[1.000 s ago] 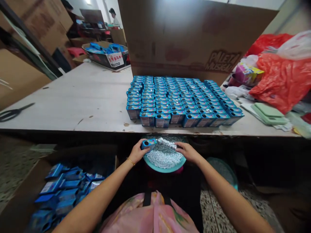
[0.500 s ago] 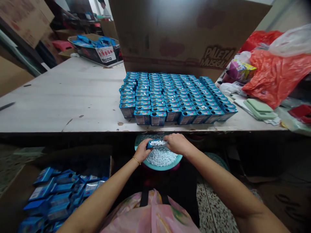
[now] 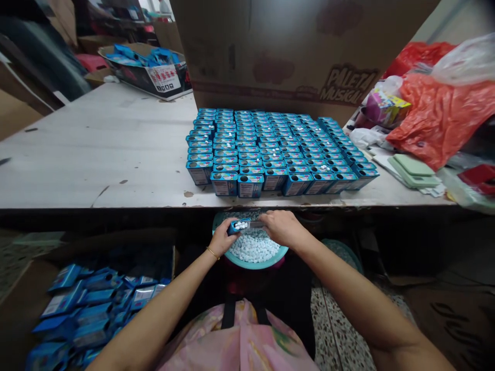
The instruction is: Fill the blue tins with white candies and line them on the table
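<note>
My left hand (image 3: 221,238) holds a small blue box (image 3: 233,227) tilted over the basin, with white pellets showing in its open end. My right hand (image 3: 281,226) is closed on a small clear scoop (image 3: 255,225), whose far end meets the box opening. Below both hands is a turquoise basin (image 3: 257,266) full of white pellets (image 3: 255,248). Rows of upright blue boxes (image 3: 275,178) stand on the table just beyond, a few with pellets lying on their tops.
The white table (image 3: 93,154) has a front edge just past the basin. A large cardboard box (image 3: 278,56) stands behind the rows. A carton of blue packs (image 3: 154,77) is back left, a green scale (image 3: 413,170) right, a box of blue packs (image 3: 95,309) lower left.
The pellets on the scoop have gone and its clear surface now shows; pellets sit in the box opening. The view has shifted slightly, and a person's leg shows at the upper left.
</note>
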### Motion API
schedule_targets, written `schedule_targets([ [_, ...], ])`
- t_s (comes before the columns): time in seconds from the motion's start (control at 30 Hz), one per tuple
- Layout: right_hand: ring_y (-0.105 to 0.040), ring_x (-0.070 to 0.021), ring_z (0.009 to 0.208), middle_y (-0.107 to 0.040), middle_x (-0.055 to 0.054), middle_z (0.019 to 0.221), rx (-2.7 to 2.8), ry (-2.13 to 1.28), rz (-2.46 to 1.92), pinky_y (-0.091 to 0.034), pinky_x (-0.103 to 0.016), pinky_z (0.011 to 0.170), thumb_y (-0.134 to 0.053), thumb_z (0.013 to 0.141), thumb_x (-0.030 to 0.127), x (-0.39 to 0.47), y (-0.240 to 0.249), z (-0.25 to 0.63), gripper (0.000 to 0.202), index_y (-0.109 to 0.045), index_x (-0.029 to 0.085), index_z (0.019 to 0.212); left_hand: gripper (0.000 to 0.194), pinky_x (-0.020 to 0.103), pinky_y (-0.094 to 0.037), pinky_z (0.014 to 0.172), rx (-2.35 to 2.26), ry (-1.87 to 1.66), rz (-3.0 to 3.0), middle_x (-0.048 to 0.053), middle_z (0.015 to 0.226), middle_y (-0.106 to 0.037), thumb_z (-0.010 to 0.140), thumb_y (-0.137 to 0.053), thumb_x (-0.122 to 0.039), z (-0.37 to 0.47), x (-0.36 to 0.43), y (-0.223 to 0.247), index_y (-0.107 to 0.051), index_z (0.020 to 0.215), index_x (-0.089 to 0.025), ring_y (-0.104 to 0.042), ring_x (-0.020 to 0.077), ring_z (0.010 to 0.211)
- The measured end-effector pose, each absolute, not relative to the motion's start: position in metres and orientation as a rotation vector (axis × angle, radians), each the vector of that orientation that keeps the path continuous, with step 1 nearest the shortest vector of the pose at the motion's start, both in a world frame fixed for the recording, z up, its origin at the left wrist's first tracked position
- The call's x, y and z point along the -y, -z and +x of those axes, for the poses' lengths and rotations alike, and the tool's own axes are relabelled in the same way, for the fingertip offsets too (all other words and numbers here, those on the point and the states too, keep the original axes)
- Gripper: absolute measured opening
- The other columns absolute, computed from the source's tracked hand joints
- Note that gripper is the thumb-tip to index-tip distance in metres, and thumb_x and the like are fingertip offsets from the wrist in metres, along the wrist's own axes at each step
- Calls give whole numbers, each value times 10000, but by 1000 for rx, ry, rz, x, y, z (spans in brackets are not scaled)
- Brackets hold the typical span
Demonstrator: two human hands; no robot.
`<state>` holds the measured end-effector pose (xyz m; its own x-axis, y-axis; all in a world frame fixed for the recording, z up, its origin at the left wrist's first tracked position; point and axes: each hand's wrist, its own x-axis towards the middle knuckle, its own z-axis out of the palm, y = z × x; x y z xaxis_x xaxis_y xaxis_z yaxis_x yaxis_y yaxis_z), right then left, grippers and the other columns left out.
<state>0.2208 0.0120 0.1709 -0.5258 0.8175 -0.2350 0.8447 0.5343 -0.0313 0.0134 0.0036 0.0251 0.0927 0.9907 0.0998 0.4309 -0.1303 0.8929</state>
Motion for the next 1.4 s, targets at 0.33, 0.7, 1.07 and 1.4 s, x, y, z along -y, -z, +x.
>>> schedule_targets([
  [0.33,-528,-184,938,-589,-82,995,-2347,289,1672,-327,-302,778,-373,843,211,-14,-60,277,232,-525,206,1018,501,334,-436,796,-1341,-1061,1155,31,898,-608,581,-680,-332,-8,-2,-15,-511,1028,-181,-570,190,839],
  [0.7,-556,-172,951,-629,-59,1018,-2344,689,1900,-360,-256,781,-404,834,273,-20,31,208,253,-539,206,1036,550,402,-466,767,-1087,-933,719,57,908,-614,552,-710,-331,25,-8,-6,-469,1021,-174,-593,201,826],
  [1.07,-552,-161,916,-621,-18,981,-2654,1138,1872,-403,-261,787,-506,766,231,-14,-24,261,274,-542,232,1038,464,312,-432,776,-1441,-1033,1299,7,843,-583,602,-660,-335,-38,11,-35,-506,1011,-179,-553,165,783],
  [1.4,-553,-194,955,-607,-28,1069,-2688,732,1681,-397,-300,815,-479,788,307,-25,-104,269,297,-555,280,1074,416,303,-423,781,-1454,-1034,1509,14,855,-570,635,-616,-307,-1,1,-33,-492,1009,-172,-539,156,788],
])
